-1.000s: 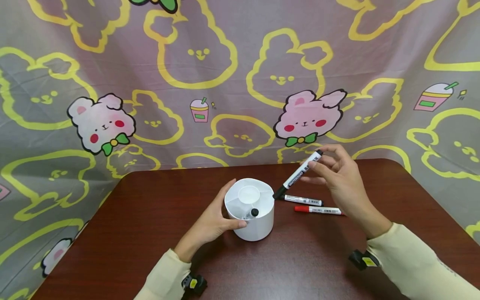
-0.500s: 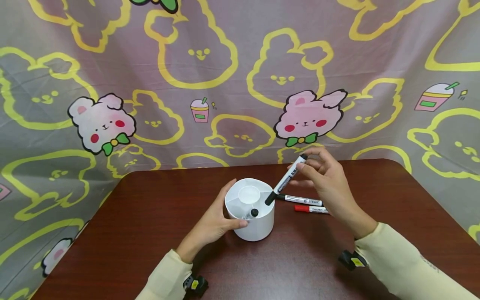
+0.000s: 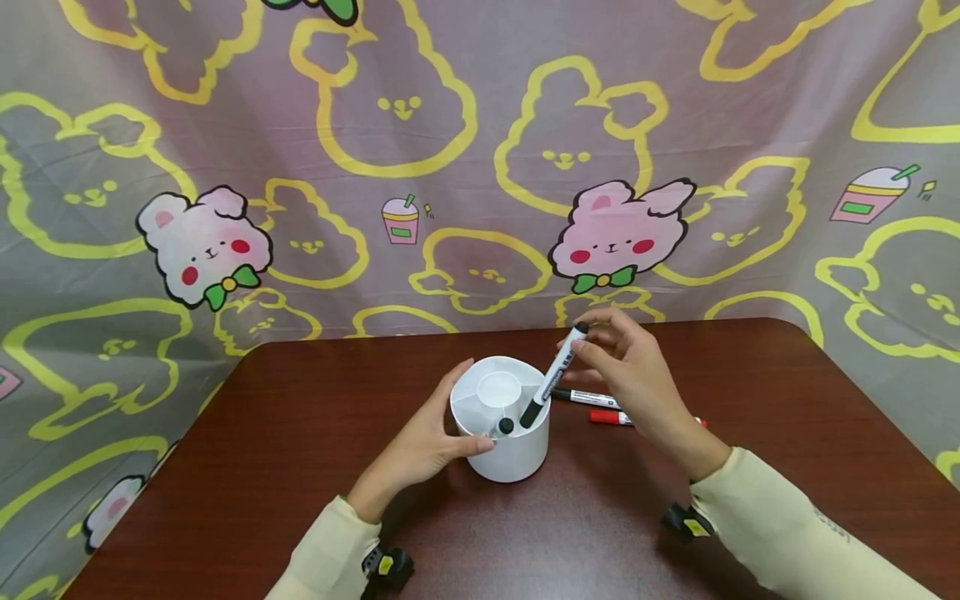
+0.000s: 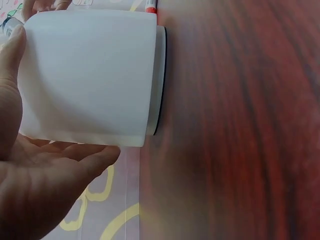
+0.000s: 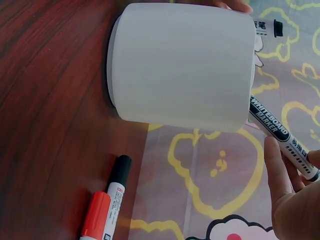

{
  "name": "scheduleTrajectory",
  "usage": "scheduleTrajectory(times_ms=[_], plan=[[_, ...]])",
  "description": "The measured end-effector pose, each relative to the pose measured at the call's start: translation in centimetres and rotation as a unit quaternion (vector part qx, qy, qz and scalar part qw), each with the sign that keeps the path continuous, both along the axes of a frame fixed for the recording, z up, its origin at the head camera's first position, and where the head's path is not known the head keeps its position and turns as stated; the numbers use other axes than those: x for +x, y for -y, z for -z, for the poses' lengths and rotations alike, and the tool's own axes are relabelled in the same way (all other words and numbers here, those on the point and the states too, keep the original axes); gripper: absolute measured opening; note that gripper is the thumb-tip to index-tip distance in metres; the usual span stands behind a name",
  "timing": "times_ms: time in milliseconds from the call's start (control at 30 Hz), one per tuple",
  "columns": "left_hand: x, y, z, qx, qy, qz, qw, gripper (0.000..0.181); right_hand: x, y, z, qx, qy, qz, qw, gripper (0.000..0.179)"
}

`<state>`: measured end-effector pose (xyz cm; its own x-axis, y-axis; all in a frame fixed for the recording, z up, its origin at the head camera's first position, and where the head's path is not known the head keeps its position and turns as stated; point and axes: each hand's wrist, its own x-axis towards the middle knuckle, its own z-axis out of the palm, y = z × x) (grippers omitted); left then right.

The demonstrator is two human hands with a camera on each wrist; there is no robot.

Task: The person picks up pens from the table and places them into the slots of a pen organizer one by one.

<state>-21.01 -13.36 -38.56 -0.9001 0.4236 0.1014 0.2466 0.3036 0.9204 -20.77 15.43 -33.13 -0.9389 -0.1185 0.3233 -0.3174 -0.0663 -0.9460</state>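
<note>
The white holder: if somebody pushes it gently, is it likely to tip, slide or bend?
The white holder probably would not tip easily, being broad for its height. It seems stiff: no dent shows where the left hand holds it. It might slide, since the table looks smooth.

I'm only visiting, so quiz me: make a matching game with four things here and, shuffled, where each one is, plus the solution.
Things:
1. Round white holder
2. Red-and-white marker
3. White marker printed "WHITEBOARD MARKER"
4. Greyish cloth with yellow outlines

Places:
A. Hanging behind the reddish-brown table
B. Pinched in the right grip, slanting, lower end inside the holder
C. Held in the left grip
D. Lying beside a black-and-white marker

Pairs: 1-C, 2-D, 3-B, 4-A
</note>
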Motion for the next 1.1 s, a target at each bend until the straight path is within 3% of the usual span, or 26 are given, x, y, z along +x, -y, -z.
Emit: scheduleTrajectory(times_ms=[333,667,1100], plan=[[-0.2,0.4,-0.3,0.013,0.027,0.021,0.9993,0.106,0.2,1.0,0.5,0.066,-0.023,0.003,0.9976,0.029],[-0.3,0.9,-0.6,0.009,0.007,0.044,0.9989,0.104,0.6,1.3,1.1,0.149,-0.050,0.029,0.9871,0.028],[-0.4,1.3,-0.9,0.040,0.044,0.060,0.9965,0.103,0.8,1.7,1.8,0.153,-0.051,0.013,0.9868,0.024]])
